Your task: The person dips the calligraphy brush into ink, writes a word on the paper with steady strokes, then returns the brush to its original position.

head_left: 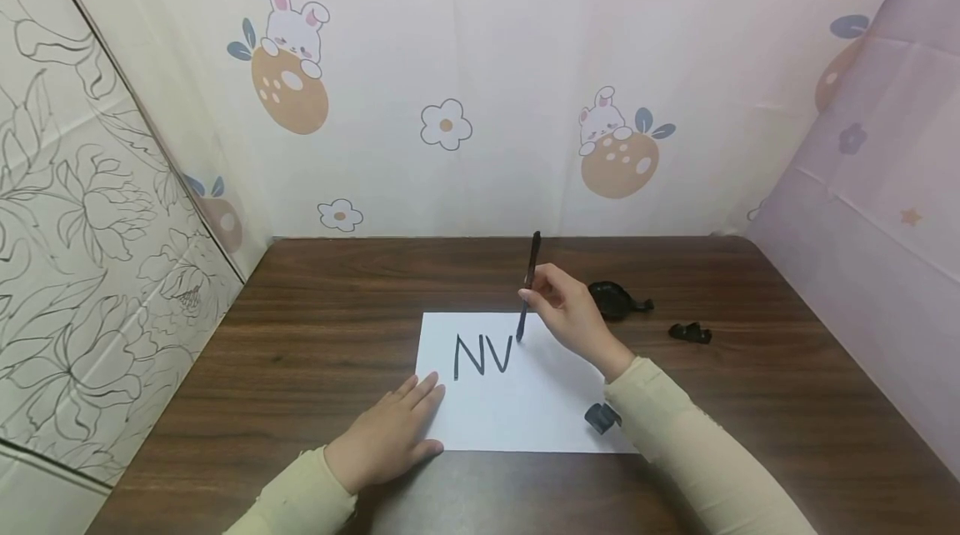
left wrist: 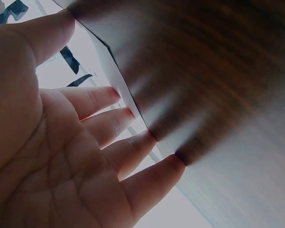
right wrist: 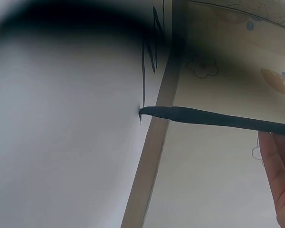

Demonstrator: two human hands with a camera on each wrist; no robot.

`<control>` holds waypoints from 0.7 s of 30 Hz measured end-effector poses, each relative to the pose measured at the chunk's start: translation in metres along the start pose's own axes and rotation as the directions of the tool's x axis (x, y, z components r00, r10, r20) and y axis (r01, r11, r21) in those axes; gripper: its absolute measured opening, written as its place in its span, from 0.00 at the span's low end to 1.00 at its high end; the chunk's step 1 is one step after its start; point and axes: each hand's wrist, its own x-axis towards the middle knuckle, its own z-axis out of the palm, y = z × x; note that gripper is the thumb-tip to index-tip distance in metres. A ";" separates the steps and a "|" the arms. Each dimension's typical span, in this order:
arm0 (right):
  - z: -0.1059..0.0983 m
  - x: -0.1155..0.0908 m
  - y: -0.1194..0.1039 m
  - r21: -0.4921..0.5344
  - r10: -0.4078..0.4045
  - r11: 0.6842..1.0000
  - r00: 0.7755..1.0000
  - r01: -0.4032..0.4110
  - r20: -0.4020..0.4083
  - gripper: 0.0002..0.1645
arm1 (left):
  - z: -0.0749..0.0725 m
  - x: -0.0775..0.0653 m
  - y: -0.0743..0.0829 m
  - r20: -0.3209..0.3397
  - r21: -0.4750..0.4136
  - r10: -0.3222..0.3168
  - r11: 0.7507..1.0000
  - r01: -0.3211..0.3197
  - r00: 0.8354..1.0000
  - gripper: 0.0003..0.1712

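My right hand (head_left: 567,308) pinches a dark calligraphy brush (head_left: 531,268), held nearly upright over the sheet's far part. The right wrist view shows the bent tip of the brush (right wrist: 154,112) at the end of a thin black stroke. White paper (head_left: 517,402) lies on the table, bearing black brushed letters (head_left: 483,355) that read N and V. At the near left corner, my left hand (head_left: 393,431) rests with spread fingers on the sheet's edge. From beneath, the left wrist view shows that palm (left wrist: 52,166) and its straight fingers.
Beyond my right wrist sits a black ink dish (head_left: 611,300) with a small handle-like end. A small black brush rest (head_left: 690,332) lies to its right. Beside the right sleeve is a small black object (head_left: 600,418), over the paper. Printed curtains (head_left: 480,177) border the brown table (head_left: 300,335).
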 end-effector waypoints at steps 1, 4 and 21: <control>0.000 0.000 0.000 0.002 0.001 1.000 1.000 -0.001 0.001 0.07 | 0.000 0.000 0.000 0.001 -0.001 -0.001 1.000 0.001 1.000 0.40; -0.001 -0.001 -0.001 0.004 0.003 1.000 1.000 -0.003 0.004 0.07 | 0.000 0.000 0.000 0.001 -0.003 -0.002 1.000 0.002 1.000 0.40; -0.004 -0.007 -0.003 -0.020 0.042 0.999 0.998 -0.042 0.036 0.10 | -0.001 -0.001 0.001 0.010 -0.003 -0.008 1.000 0.008 1.000 0.40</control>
